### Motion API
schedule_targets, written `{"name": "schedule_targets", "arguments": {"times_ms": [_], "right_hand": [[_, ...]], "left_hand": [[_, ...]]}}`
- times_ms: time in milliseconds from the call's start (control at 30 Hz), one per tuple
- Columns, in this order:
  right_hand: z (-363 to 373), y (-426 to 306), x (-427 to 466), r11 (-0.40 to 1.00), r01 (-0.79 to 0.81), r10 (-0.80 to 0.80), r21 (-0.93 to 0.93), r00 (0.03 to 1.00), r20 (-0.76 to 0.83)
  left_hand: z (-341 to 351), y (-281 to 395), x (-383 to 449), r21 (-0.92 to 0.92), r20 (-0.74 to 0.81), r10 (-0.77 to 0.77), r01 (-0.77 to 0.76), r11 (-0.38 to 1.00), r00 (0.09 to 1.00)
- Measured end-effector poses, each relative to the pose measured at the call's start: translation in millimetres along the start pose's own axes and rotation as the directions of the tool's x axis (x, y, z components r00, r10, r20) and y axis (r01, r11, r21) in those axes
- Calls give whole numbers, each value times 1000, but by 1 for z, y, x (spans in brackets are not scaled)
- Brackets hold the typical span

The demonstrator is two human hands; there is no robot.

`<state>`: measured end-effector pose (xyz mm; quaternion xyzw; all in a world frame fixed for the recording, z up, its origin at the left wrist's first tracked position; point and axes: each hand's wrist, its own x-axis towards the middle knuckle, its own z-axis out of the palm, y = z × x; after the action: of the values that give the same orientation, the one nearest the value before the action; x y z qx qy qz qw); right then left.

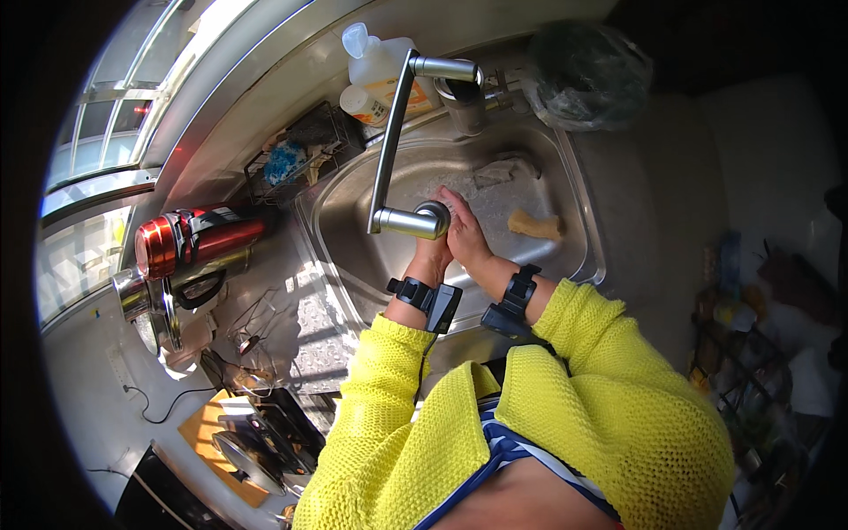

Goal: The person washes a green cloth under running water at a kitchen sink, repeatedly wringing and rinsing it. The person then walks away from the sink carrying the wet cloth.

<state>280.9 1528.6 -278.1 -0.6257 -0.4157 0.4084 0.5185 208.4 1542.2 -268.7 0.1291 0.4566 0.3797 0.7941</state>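
My right hand (468, 237) is over a stainless steel sink basin (354, 225), its fingers extended and pressed against my left hand (435, 254). The round outlet of a jointed metal faucet (392, 146) hangs above both hands and hides most of my left fingers. Splashing water shows just beyond the fingertips. The palms face each other, so whether anything lies between them is hidden. To the right of my hands, a tan sponge-like piece (534, 225) rests on the basin floor. A crumpled, wet, greyish piece (497, 172) lies near the basin's far side.
Behind the basin stand a large translucent jug (387, 63), a white-capped bottle (363, 105) and a clear plastic bag (586, 79). A wire rack (324, 142) holds a blue scrubber (285, 162). Red vacuum flask (199, 242) and boards (218, 450) are at left.
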Motion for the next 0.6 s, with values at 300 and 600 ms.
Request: {"name": "schedule_targets", "arguments": {"times_ms": [300, 600], "right_hand": [[22, 14, -5, 1000, 5, -3, 9, 989, -148], [-10, 58, 47, 854, -408, 358, 324, 911, 203]], "left_hand": [[-9, 14, 1, 26, 82, -60, 58, 998, 995], [-13, 1, -2, 395, 74, 121, -140, 908, 990]]}}
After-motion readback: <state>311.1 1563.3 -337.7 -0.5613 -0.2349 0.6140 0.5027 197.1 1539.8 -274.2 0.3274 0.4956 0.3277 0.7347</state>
